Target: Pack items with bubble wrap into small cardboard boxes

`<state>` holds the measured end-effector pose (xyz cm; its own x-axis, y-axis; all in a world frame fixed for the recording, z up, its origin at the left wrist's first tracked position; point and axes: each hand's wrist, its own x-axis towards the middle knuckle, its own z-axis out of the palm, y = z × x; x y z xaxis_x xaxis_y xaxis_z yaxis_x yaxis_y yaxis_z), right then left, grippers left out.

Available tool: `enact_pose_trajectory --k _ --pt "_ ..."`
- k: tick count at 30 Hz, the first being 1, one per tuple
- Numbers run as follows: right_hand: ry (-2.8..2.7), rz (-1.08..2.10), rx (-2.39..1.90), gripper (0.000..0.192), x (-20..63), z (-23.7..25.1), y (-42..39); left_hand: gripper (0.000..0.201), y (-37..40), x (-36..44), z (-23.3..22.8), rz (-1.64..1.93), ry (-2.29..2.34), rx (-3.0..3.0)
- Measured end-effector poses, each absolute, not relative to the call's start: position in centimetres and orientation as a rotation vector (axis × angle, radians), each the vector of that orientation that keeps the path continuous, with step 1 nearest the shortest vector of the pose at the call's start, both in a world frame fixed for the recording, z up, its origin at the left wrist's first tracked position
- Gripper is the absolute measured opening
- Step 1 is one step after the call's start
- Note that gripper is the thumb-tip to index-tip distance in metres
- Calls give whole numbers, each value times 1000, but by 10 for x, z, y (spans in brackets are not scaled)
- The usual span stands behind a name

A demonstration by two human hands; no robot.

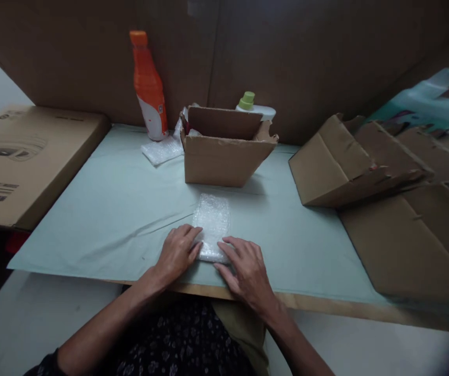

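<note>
A flat piece of clear bubble wrap [212, 222] lies on the pale green table cover, its near end doubled into a thicker fold. My left hand [178, 249] grips the left edge of that fold, fingers bent over it and thumb beside it. On the opposite side, my right hand [248, 266] holds the right edge between fingers and thumb. Whether anything is inside the fold cannot be made out. Just beyond the wrap stands an open cardboard box [219, 163] with torn upper edges and some bubble wrap showing inside.
An orange bottle [148, 86] stands at the back left beside more bubble wrap [164, 151]. A green-capped white bottle [256, 108] is behind the box. Several open cardboard boxes [326, 167] and a teal bottle [416, 107] fill the right. A large flat carton [44, 156] lies left.
</note>
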<state>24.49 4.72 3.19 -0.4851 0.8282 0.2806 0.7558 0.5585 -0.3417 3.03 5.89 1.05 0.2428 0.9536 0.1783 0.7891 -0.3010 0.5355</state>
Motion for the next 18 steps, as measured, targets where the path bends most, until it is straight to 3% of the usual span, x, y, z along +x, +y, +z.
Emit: enact_pose_trajectory --k 8,14,18 --pt "-2247 604 -1283 24 246 27 49 36 36 23 18 897 1274 2230" --pt "-2351 178 -1299 34 240 28 44 38 63 30 12 727 1643 2183" --pt "-2334 216 -1291 25 236 22 57 43 64 32 14 951 1651 1902"
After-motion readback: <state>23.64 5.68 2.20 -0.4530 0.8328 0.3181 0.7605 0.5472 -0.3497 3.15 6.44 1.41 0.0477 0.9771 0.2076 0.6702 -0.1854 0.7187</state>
